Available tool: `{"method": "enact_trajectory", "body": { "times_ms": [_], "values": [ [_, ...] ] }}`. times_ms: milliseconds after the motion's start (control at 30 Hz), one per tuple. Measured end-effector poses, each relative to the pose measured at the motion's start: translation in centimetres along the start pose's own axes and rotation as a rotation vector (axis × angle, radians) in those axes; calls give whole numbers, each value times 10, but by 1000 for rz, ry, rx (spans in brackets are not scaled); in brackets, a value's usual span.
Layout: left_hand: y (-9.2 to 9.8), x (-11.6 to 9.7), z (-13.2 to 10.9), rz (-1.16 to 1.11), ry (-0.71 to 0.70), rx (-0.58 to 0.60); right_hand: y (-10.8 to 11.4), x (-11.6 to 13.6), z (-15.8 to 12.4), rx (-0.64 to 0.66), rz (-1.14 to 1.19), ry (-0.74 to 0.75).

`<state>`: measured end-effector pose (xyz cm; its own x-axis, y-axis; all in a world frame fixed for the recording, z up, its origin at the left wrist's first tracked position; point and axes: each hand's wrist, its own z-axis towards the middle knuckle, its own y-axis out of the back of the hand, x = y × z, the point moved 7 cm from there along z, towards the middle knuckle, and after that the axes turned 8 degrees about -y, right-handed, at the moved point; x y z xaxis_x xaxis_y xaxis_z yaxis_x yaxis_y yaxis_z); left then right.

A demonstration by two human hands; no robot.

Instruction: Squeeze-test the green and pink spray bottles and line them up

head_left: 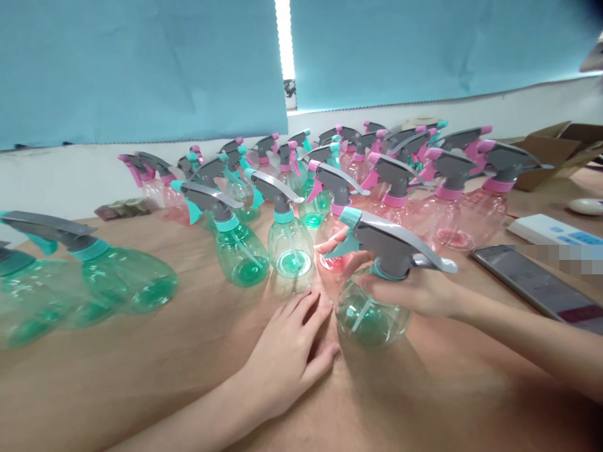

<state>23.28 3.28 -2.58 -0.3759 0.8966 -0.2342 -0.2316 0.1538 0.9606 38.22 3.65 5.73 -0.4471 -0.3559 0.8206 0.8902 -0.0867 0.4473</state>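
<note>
My right hand [409, 292] is wrapped round the neck of a clear green spray bottle [374, 317] with a grey head and turquoise trigger. That bottle is upright, its nozzle pointing left. My left hand [292, 345] lies on the brown tabletop [198, 376] just left of it, fingers spread and holding nothing. Just beyond my left fingertips stand a pale green spray bottle [291, 242] and a darker green spray bottle [242, 254]. Behind my right hand is a pink spray bottle [339, 216], partly covered by my fingers.
Several more pink and green spray bottles crowd the back, including a pink one [490, 201] at right. Several green bottles [136, 282] stand at far left. A phone [532, 282], a white-and-blue box [556, 232] and an open cardboard box [551, 150] are at right.
</note>
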Motion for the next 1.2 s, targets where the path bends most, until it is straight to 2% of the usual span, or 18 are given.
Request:
{"method": "enact_trajectory", "body": {
  "times_ms": [133,333,667,833,967,1200],
  "values": [
    [0,0,0,-3,2,0,-1,0,2,20,-6,-22],
    [0,1,-1,0,4,-2,-2,11,5,77,125,4],
    [-2,1,0,20,2,16,-3,3,2,89,64,-94],
    [-1,1,0,16,0,5,-1,2,2,70,52,-56],
    [-2,1,0,13,2,14,2,2,1,-19,46,-60],
    [-1,0,0,10,1,12,-1,8,3,-32,52,-19]
  ]
}}
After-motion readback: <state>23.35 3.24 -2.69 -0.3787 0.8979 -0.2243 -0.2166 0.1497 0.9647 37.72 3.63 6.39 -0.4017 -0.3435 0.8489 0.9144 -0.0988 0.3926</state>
